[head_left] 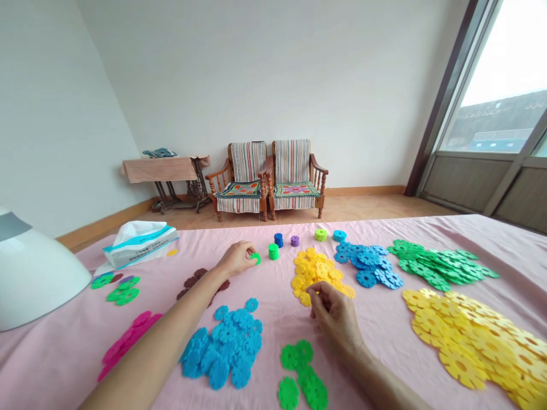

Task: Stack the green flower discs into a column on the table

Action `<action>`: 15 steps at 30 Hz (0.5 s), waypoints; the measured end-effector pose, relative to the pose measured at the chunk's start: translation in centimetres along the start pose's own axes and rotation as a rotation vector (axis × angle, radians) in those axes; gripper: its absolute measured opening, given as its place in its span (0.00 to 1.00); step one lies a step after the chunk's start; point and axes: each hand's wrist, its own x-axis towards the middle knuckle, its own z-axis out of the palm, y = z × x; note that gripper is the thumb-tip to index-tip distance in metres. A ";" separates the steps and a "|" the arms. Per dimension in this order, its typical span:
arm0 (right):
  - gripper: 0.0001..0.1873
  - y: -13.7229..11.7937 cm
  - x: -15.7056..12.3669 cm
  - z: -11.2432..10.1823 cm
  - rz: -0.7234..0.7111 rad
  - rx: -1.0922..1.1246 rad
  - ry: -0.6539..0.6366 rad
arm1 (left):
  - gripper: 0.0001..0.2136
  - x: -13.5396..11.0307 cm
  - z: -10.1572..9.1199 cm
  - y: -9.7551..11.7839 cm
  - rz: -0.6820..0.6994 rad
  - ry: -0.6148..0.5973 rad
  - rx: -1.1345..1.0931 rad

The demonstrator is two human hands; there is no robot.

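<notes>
My left hand (236,257) reaches forward over the pink cloth (273,319) and pinches a green snowflake disc (256,258), just left of a short green stack (273,251). My right hand (334,314) rests with fingers curled at the near edge of the small yellow disc pile (318,271); whether it holds a disc is hidden. Beyond stand small stacks: blue (278,239), purple (294,240), light green (321,234) and cyan (339,235). A light blue pile (228,344) lies between my forearms and green discs (301,373) lie near my right wrist.
Blue discs (368,264), a green pile (438,263) and a large yellow pile (478,339) fill the right. Brown (194,282), magenta (128,340) and green (122,289) discs lie left, by a tissue pack (139,244) and a white dome (29,273). Two wooden armchairs (267,179) stand behind.
</notes>
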 end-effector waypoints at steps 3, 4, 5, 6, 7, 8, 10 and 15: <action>0.15 -0.1 0.0 0.0 0.012 0.021 -0.007 | 0.05 0.2 0.1 0.2 0.006 -0.023 0.005; 0.15 -0.1 0.0 0.1 0.013 0.023 -0.008 | 0.05 0.2 0.1 0.2 0.006 -0.030 0.009; 0.15 0.0 0.0 0.1 0.013 0.023 -0.007 | 0.05 0.2 0.1 0.3 0.005 -0.036 0.012; 0.15 0.0 0.0 0.1 0.010 0.020 -0.006 | 0.05 0.3 0.1 0.3 0.003 -0.042 0.016; 0.15 0.0 0.0 0.1 0.007 0.017 -0.005 | 0.05 0.3 0.0 0.3 0.002 -0.048 0.020; 0.15 0.1 0.0 0.1 0.002 0.014 -0.005 | 0.05 0.3 0.0 0.3 0.001 -0.053 0.023; 0.15 0.2 0.1 0.2 -0.003 0.015 -0.006 | 0.05 0.3 0.0 0.3 -0.001 -0.061 0.027; 0.15 0.2 0.1 0.2 -0.003 0.018 -0.010 | 0.04 0.3 -0.2 0.4 0.000 -0.071 0.029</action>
